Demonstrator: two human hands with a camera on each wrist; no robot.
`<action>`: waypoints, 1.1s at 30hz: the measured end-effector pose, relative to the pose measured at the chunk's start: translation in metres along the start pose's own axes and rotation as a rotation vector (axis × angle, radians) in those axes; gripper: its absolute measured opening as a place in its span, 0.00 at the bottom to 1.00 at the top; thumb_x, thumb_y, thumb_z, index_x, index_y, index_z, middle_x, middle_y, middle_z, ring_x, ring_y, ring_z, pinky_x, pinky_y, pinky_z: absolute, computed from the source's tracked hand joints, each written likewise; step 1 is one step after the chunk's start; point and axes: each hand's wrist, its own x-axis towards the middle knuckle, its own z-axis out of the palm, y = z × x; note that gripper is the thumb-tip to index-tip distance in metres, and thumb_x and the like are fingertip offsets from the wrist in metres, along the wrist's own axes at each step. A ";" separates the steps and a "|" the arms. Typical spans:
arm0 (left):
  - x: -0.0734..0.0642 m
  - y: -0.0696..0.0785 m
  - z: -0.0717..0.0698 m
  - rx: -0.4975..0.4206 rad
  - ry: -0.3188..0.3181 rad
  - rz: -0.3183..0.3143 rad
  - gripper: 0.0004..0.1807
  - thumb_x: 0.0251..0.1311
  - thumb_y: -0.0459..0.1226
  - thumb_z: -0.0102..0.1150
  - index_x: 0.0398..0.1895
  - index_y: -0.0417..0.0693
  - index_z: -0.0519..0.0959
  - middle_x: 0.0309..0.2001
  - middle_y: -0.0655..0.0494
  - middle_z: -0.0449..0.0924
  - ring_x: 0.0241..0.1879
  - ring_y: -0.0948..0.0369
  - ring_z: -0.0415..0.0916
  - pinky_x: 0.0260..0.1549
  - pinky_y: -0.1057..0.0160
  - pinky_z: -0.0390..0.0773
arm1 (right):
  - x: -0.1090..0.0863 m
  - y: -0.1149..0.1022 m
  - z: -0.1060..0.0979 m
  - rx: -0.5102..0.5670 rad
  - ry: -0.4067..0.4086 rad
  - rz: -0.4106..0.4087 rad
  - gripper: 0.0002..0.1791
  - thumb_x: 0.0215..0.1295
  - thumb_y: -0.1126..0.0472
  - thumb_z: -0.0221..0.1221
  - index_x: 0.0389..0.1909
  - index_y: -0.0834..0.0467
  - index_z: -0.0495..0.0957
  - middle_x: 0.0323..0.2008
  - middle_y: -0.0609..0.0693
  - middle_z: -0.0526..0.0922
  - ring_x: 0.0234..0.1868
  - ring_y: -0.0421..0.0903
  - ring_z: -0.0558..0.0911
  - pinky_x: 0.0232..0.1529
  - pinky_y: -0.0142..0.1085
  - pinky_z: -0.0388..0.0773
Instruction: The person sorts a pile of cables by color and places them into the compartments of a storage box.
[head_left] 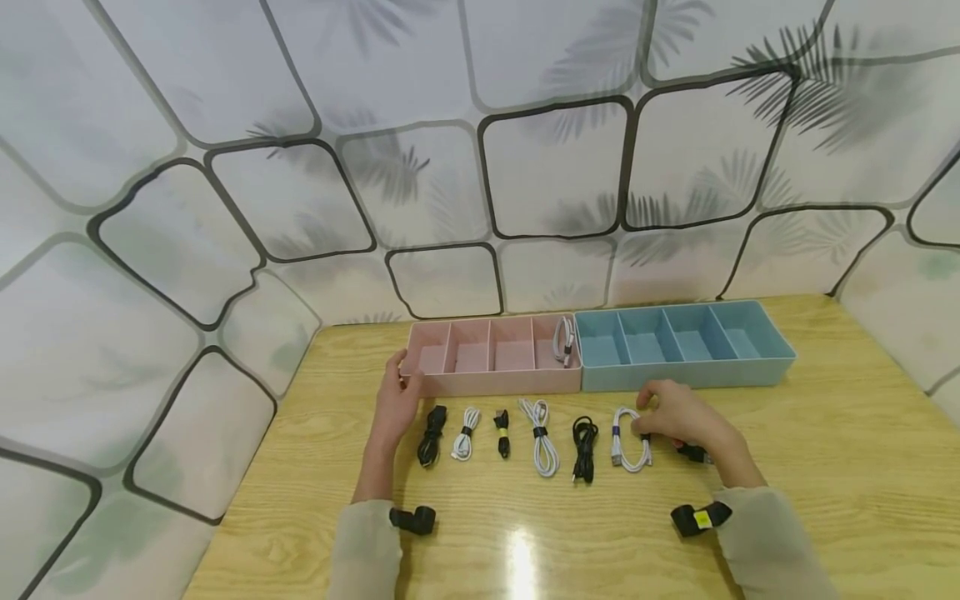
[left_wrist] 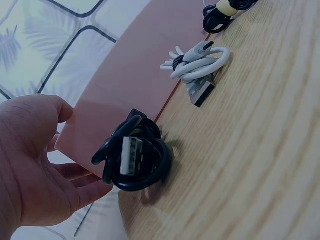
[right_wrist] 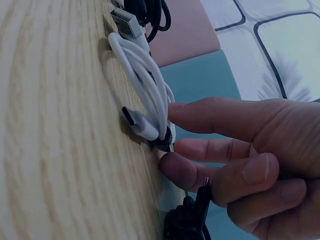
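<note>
My left hand (head_left: 397,408) holds the left end of a pink divided box (head_left: 495,383), the thumb at its front corner and the other fingers around its end. Close below that hand lies a coiled black USB cable (left_wrist: 137,160). With thumb and fingertips, my right hand (head_left: 678,412) pinches the right side of a coiled white cable (right_wrist: 145,85) at its dark tie. The cable lies on the table with its metal plugs showing. Partly under the right hand is another black cable (right_wrist: 187,220). Behind it stands a blue divided box (head_left: 682,375).
Between the hands lie a small white cable (head_left: 464,435), a short black cable with a yellow tie (head_left: 502,433), a longer white cable (head_left: 542,442) and a black cable (head_left: 584,450). A white cable (head_left: 564,342) sits in the pink box's rightmost compartment. A patterned wall (head_left: 555,183) rises behind.
</note>
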 end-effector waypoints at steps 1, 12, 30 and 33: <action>0.000 0.000 0.000 -0.002 0.001 -0.001 0.29 0.72 0.38 0.47 0.75 0.43 0.58 0.64 0.36 0.68 0.55 0.46 0.71 0.53 0.48 0.71 | 0.000 0.000 0.000 0.001 -0.003 0.001 0.19 0.58 0.61 0.66 0.47 0.67 0.76 0.10 0.46 0.65 0.09 0.40 0.64 0.16 0.37 0.68; -0.001 0.004 0.000 0.002 -0.010 -0.005 0.30 0.73 0.39 0.46 0.76 0.43 0.56 0.66 0.36 0.67 0.54 0.47 0.69 0.53 0.48 0.71 | 0.003 -0.001 0.000 0.002 -0.007 -0.032 0.06 0.56 0.67 0.64 0.34 0.64 0.82 0.11 0.50 0.73 0.10 0.41 0.67 0.17 0.37 0.71; 0.000 0.001 0.001 0.023 -0.003 0.001 0.30 0.73 0.41 0.45 0.76 0.44 0.56 0.62 0.38 0.69 0.50 0.49 0.70 0.46 0.51 0.72 | 0.003 -0.005 -0.002 0.137 -0.005 -0.049 0.09 0.55 0.70 0.62 0.37 0.68 0.81 0.13 0.50 0.77 0.12 0.43 0.76 0.16 0.39 0.77; -0.001 0.001 0.001 0.027 -0.004 -0.008 0.31 0.74 0.42 0.45 0.76 0.46 0.56 0.62 0.38 0.70 0.51 0.49 0.71 0.46 0.51 0.72 | 0.004 -0.005 -0.002 0.130 -0.009 -0.065 0.08 0.57 0.69 0.62 0.37 0.67 0.81 0.13 0.49 0.77 0.13 0.43 0.75 0.16 0.38 0.75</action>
